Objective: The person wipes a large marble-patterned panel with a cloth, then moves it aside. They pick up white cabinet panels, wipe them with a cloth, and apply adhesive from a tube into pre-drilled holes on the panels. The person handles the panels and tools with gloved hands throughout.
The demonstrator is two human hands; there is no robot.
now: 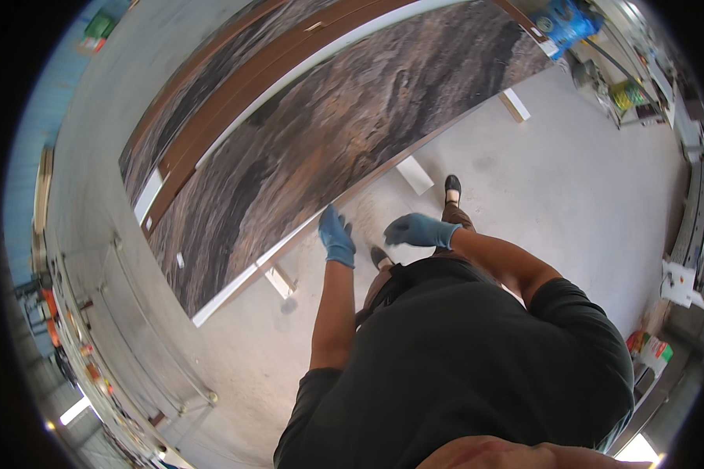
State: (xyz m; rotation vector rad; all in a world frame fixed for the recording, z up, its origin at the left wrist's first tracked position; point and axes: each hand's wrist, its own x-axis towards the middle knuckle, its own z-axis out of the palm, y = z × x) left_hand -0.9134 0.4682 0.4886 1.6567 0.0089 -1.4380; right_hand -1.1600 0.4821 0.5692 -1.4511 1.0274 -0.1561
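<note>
A large panel with a dark brown and grey stone-like pattern (pixel 313 148) lies slantwise in front of me on light-coloured supports. My left hand (pixel 336 237), in a blue glove, is at the panel's near edge, fingers stretched out and thumb apart. Its fingertips are at or just over the edge; whether they touch is not clear. From there a white strip (pixel 270 256) runs along the edge toward the near left corner. Apart from the panel, my blue-gloved right hand (pixel 421 231) hovers before my waist with its fingers curled in. Anything inside them is hidden.
Brown trim pieces (pixel 192 144) lie along the panel's far side. Pale support blocks (pixel 414 175) jut out under the near edge, close to my feet. A metal rail frame (pixel 145 328) stands on the left. A blue bag (pixel 563 25) is at the far right corner.
</note>
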